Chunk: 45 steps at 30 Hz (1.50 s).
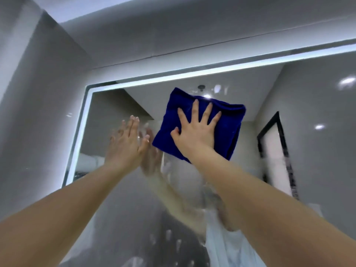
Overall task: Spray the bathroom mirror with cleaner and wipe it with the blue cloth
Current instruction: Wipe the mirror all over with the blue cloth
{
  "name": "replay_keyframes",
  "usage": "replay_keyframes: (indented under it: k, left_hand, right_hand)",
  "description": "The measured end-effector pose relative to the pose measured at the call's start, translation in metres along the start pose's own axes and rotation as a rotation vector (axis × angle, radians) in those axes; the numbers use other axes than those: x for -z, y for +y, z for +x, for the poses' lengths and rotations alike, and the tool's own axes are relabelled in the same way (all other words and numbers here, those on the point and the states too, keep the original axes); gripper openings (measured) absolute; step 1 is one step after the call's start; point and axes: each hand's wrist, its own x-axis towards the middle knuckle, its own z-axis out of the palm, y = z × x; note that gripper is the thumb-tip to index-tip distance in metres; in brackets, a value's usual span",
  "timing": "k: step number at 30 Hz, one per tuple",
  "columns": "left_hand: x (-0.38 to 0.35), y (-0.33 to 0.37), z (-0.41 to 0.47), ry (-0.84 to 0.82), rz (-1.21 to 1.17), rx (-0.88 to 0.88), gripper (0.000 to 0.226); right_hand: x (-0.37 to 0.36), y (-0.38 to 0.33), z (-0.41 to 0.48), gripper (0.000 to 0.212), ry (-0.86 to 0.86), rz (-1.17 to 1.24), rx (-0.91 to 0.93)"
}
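Mirror [289, 112], lit-edged, grey-walled; right hand [194, 132] flattens blue cloth [227, 124].

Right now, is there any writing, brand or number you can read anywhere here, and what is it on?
None. The blue cloth under the right hand shows no tag or logo.
The mirror, its lit edge and the left hand carry no text.
The dark-framed shape reflected at right is too blurred to tell.
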Motion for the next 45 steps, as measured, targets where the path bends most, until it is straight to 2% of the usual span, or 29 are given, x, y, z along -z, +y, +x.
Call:
replay_keyframes:
  k: [5,10,14,17,21,24,28,31,35,41,45]
  left_hand:
    - [-0.006,-0.072,0.013,-0.026,0.019,-0.029,0.065]
    - [-0.015,-0.136,0.026,-0.02,0.071,-0.057,0.063]
    - [-0.017,-0.168,0.021,-0.094,0.095,-0.178,0.058]
    - [-0.018,-0.183,0.023,-0.042,0.049,-0.24,0.059]
    - [-0.025,-0.216,0.023,0.089,0.05,-0.102,0.075]
    - [-0.035,-0.24,0.005,0.034,0.08,-0.044,0.079]
    - [-0.035,-0.259,-0.005,-0.021,0.097,-0.058,0.079]
    - [-0.026,-0.266,0.003,-0.012,0.069,-0.025,0.079]
    - [-0.023,-0.281,0.012,0.017,0.081,-0.064,0.079]
    - [-0.014,-0.309,0.035,-0.005,0.078,-0.136,0.072]
    - [-0.01,-0.344,0.053,0.01,0.07,-0.193,0.068]
  right_hand:
    - [-0.007,-0.042,0.009,0.062,0.013,-0.029,-0.087]
    - [-0.021,-0.114,0.02,0.062,0.05,-0.013,-0.134]
    - [-0.035,-0.17,0.03,0.062,0.076,-0.01,-0.123]
    - [-0.043,-0.193,0.039,0.062,0.097,-0.013,-0.114]
    - [-0.045,-0.202,0.046,0.062,0.096,-0.029,-0.079]
    - [-0.045,-0.201,0.044,0.062,0.098,-0.026,-0.057]
    - [-0.047,-0.198,0.047,0.062,0.102,-0.038,-0.023]
    - [-0.047,-0.199,0.051,0.061,0.079,-0.069,0.071]
    - [-0.047,-0.203,0.056,0.06,0.057,-0.097,0.137]
    - [-0.048,-0.247,0.066,0.06,0.038,-0.105,-0.024]
    - [-0.058,-0.292,0.083,0.06,0.066,-0.094,-0.015]
